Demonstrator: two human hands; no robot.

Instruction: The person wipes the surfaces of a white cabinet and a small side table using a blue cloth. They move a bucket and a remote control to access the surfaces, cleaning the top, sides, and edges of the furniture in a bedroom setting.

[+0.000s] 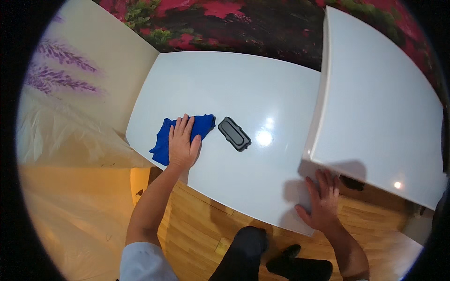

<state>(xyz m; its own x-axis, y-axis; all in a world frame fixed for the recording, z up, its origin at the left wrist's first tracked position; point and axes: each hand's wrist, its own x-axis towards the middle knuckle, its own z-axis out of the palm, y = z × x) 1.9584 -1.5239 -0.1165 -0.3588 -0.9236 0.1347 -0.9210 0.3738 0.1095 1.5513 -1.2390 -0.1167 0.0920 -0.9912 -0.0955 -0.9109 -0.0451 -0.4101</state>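
My left hand (182, 144) lies flat over a crumpled blue cloth (203, 125), pressing it to the white tabletop (225, 80) near its left side. The cloth spreads out on both sides of the palm. Just right of it, a dark grey oblong case (235, 134) with a grooved outline rests on the table, apart from the hand. My right hand (321, 202) is at the table's front right corner, fingers spread and nothing in them. Its fingertips are close to the lower edge of the raised white surface (372, 112); whether they touch it I cannot tell.
Translucent plastic sheeting (74, 137) hangs at the left, below a wall with painted lavender (66, 70). A flower-patterned wall (246, 28) runs behind the table. Wooden flooring (200, 224) and my dark-clothed legs (242, 253) are below the front edge.
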